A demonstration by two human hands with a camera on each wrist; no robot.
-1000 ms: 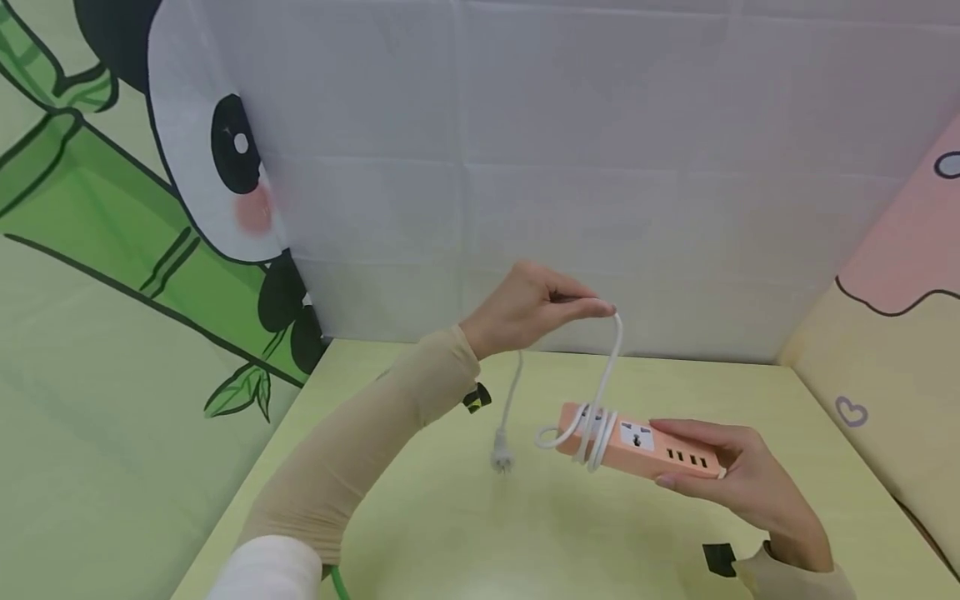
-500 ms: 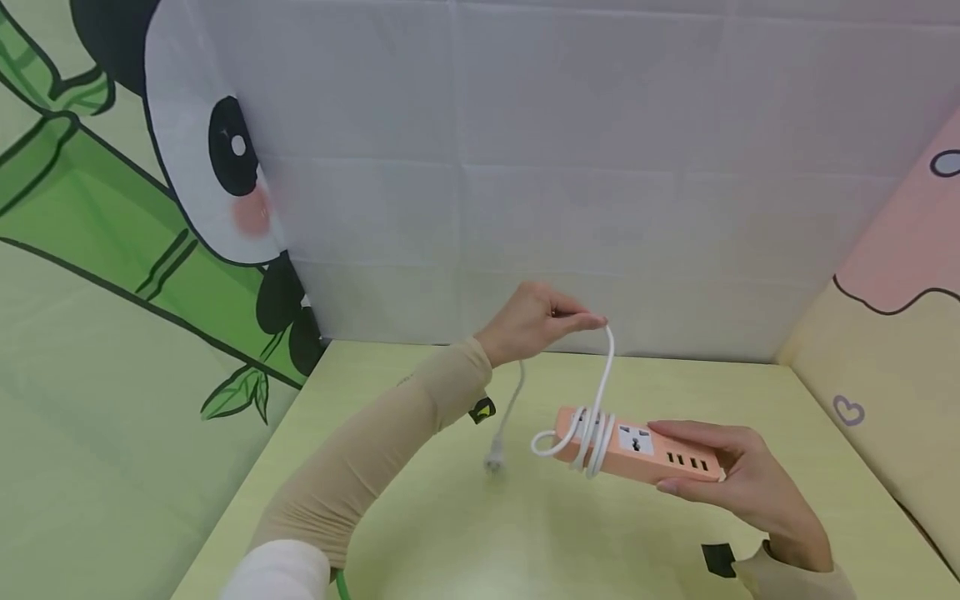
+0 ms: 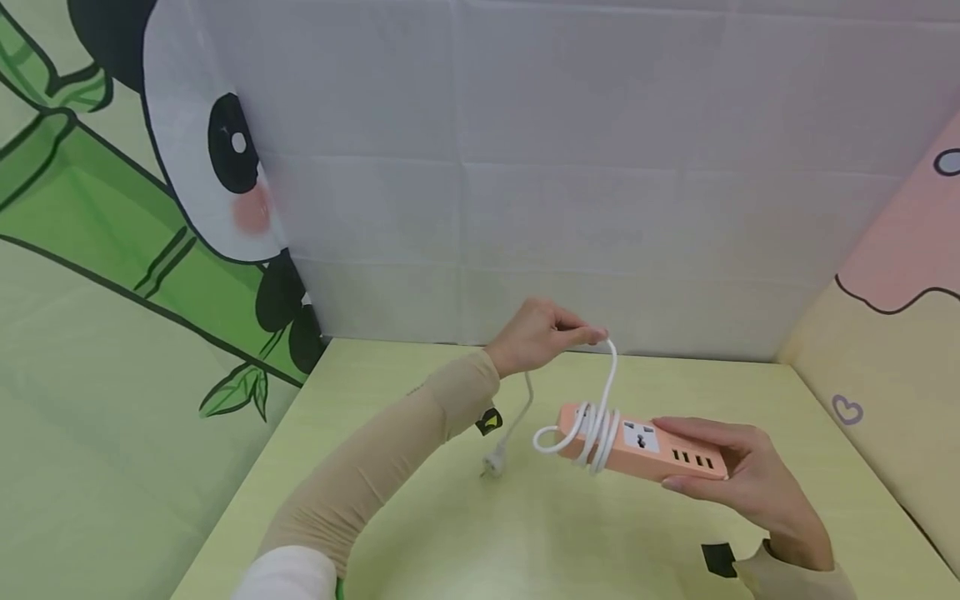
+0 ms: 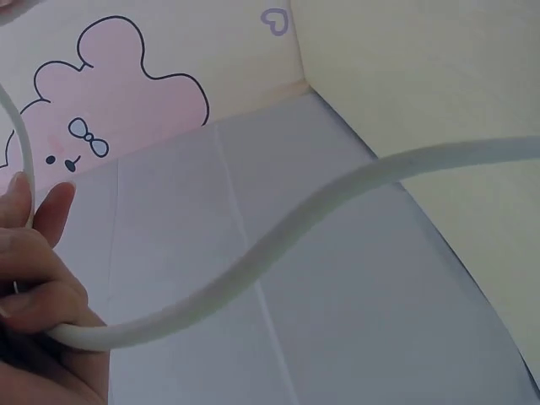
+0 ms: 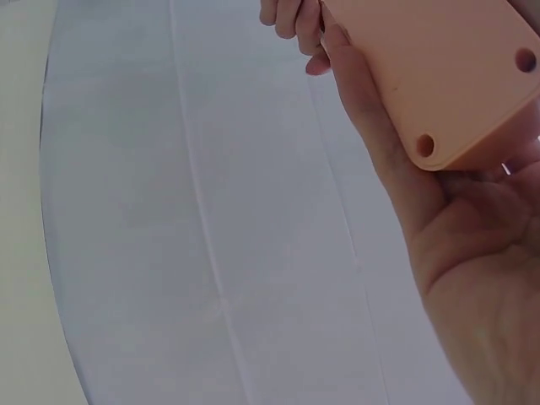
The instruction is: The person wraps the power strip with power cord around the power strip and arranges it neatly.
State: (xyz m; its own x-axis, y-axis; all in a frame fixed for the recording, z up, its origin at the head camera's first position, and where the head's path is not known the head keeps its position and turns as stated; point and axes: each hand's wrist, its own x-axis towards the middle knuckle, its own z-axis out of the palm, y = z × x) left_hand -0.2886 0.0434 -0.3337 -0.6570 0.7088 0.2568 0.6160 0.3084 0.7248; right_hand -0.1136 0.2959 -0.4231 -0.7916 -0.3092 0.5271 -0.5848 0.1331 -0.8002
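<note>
A pink power strip (image 3: 637, 446) is held above the table by my right hand (image 3: 750, 467), thumb on one long side and fingers on the other at the end with the USB ports. Its white cord (image 3: 600, 425) is wound several times round the opposite end. From those turns the cord rises to my left hand (image 3: 536, 337), which pinches it between thumb and fingertips. In the left wrist view the cord (image 4: 278, 236) passes through the curled fingers. The cord's free end hangs below my left wrist, with the plug (image 3: 493, 462) dangling. The right wrist view shows the strip's underside (image 5: 447, 67).
Below lies a pale yellow table (image 3: 585, 542). A whitish sheet (image 3: 562, 167) closes off the back, and printed panels stand at left (image 3: 97, 292) and right (image 3: 885, 358). Black tags (image 3: 718, 560) are near the sleeves.
My left hand has come down a little, still pinching the cord. The plug has swung slightly left and lower. My right hand and the power strip have barely moved.
</note>
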